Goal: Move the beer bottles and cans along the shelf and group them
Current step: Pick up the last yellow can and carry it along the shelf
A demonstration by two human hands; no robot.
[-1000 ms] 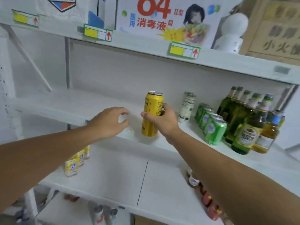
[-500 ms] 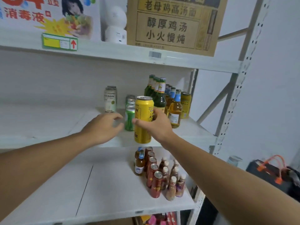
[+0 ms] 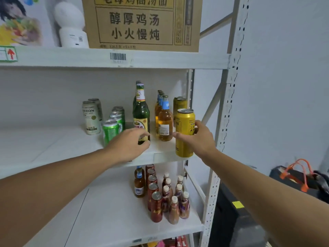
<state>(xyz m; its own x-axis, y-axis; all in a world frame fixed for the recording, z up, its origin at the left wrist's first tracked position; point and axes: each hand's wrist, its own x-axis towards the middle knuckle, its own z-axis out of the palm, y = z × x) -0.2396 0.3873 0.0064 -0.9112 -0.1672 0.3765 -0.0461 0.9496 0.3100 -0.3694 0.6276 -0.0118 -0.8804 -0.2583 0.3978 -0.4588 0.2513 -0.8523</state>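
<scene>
A: Start big. What carries it all?

B: The middle shelf [image 3: 53, 139] of a white rack. Above it sits a cardboard box [image 3: 142, 24]; below is a cluster of small bottles [image 3: 165, 195], not the ones being handled as far as I can judge.

A: And the step in hand?

B: Placing, I'd say. The right hand [image 3: 199, 138] has its fingers [image 3: 179, 135] wrapped round a yellow can [image 3: 185, 132], held at the shelf's front edge, its base hanging below the shelf lip. Just behind those fingers stand two more yellow cans [image 3: 180, 104], so its group is right there.

A: Next move?

B: Lift it clear of the lip, then set it down in front of its mates without nudging the amber bottles [image 3: 164, 118] just left of the fingers.

A: The left hand [image 3: 128, 145]?

B: Fingers loosely curled, holding nothing, their tips at the base of the green bottles [image 3: 141, 113].

A: Counts?

B: Three yellow cans with the held one. Four green cans [image 3: 111, 131], left of the left hand's fingers. Two white cans [image 3: 90, 118] beyond. Amber bottles, about four; green bottles overlap, at least two.
</scene>
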